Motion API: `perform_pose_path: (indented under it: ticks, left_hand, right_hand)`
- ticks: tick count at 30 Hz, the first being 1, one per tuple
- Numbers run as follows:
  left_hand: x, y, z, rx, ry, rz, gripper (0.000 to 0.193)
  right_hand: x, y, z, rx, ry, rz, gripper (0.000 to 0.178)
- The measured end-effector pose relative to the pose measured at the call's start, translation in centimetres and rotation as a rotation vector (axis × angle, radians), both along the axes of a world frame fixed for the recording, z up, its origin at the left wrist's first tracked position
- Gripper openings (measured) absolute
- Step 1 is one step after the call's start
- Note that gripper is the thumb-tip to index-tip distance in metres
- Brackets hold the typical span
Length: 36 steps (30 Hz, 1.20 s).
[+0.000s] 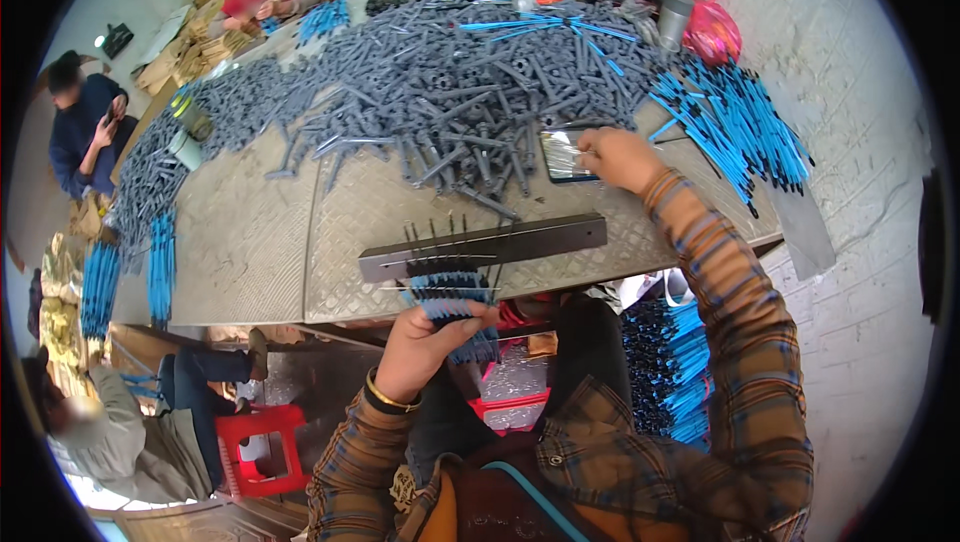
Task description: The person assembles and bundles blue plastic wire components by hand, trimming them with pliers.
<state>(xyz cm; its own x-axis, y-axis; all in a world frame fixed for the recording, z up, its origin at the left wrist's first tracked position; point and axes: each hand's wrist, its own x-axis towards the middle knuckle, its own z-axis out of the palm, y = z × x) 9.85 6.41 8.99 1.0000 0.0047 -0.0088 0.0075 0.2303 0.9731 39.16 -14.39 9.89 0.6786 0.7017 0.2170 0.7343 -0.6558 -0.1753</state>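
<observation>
My left hand [413,353] is closed around a bundle of thin blue-and-black rods [456,288] at the table's near edge. Thin metal wires lie across the bundle, and several dark tips rise from its far end over a long dark bar [540,237] lying on the table. My right hand [622,158] reaches over a flat, dark-edged rectangular tray [562,164] that bears thin shiny pieces. Its thumb and fingers are pinched together at the tray's right side; whatever they grip is too small to make out.
Grey plastic tubular parts [440,92] are heaped across the far table. More blue rods [735,127] lie at right, by a pink bag [713,30], and below the table edge [685,372]. Bottles [187,150] stand at left. A person sits beside a red stool [262,442]; two others are farther back.
</observation>
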Motion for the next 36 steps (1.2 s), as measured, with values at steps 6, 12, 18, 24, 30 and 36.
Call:
perform_pose_path:
  ticks: [6, 12, 18, 24, 30, 36]
  left_hand:
    - [-0.1, 0.0, -0.4, -0.060, 0.029, 0.009, 0.017]
    - [-0.5, -0.3, -0.1, -0.079, 0.010, 0.035, 0.015]
    - [0.1, -0.4, -0.1, -0.076, 0.019, 0.040, 0.015]
    - [0.2, -0.1, -0.2, -0.097, 0.023, 0.026, 0.015]
    - [0.4, 0.1, -0.3, -0.064, 0.028, 0.001, 0.016]
    - [0.4, 0.1, -0.3, -0.064, 0.022, -0.006, 0.017]
  right_hand:
    - [1.9, -1.1, -2.4, 0.003, -0.087, -0.014, 0.017]
    - [2.3, -1.0, -1.7, 0.100, -0.039, 0.050, 0.017]
    - [1.3, -0.7, -1.3, 0.192, -0.079, 0.084, 0.009]
    - [-5.9, 0.3, 0.6, 0.178, -0.015, 0.300, 0.009]
    - [-8.5, 0.4, 0.3, 0.055, 0.079, 0.346, 0.017]
    - [-8.4, 1.0, 0.3, 0.059, 0.063, 0.372, 0.024]
